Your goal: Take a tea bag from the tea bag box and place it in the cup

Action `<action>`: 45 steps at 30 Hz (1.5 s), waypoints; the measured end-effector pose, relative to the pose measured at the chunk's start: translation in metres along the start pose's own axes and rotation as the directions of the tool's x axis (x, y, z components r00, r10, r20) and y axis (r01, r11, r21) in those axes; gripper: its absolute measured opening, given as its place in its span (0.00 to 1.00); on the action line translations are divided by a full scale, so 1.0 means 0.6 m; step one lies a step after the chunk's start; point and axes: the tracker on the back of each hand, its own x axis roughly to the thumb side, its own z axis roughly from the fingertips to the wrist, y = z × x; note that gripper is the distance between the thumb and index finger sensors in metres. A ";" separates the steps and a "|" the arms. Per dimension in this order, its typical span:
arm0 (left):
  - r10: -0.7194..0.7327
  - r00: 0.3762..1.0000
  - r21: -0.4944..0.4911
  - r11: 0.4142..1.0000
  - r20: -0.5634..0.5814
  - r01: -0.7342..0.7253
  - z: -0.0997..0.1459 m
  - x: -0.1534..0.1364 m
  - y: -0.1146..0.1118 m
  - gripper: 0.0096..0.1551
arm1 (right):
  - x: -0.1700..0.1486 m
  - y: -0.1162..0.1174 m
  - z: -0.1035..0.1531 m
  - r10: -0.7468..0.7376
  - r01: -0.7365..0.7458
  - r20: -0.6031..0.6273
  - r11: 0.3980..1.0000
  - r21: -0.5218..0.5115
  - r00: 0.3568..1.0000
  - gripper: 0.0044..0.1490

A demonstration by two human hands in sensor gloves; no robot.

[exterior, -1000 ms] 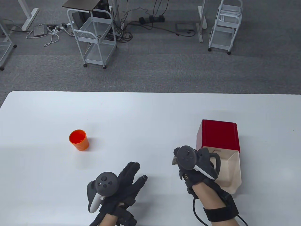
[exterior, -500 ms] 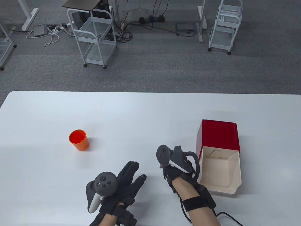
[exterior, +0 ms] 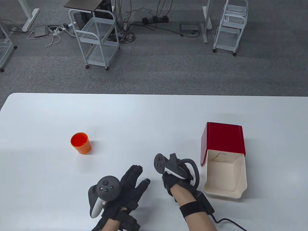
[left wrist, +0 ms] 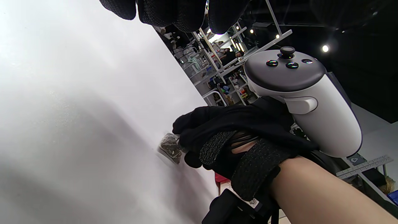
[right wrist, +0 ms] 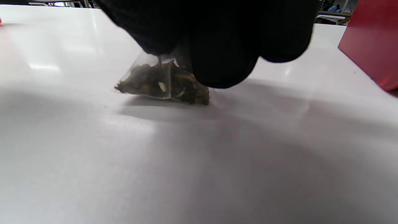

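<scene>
right hand [exterior: 176, 179] pinches a clear pyramid tea bag [right wrist: 163, 84] low over white table [exterior: 154, 115], lower centre | left hand [exterior: 125, 190] flat, fingers spread | red box's [exterior: 223, 140] cream drawer [exterior: 226, 176] looks empty, right | orange cup [exterior: 81, 142] left, open table between

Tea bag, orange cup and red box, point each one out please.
Clear pyramid tea bag [right wrist: 161, 85], right wrist view, its leaf-filled front.
Ribbed orange plastic cup [exterior: 83, 147], table view, outer wall.
Red tea bag box [exterior: 225, 138], table view, red top panel.
</scene>
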 end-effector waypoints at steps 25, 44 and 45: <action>-0.009 1.000 -0.007 1.000 0.017 0.009 0.002 0.003 -0.006 0.52 | -0.125 -0.128 0.171 -0.259 0.343 0.311 0.903 -0.258 0.914 0.40; -0.024 1.000 -0.003 1.000 -0.007 0.024 0.001 0.003 -0.008 0.51 | -0.296 -0.049 0.265 -0.660 0.721 0.295 0.594 -0.357 0.691 0.39; -0.026 1.000 -0.004 1.000 -0.008 0.026 0.001 0.003 -0.008 0.51 | -0.297 -0.046 0.266 -0.664 0.726 0.299 0.590 -0.354 0.685 0.39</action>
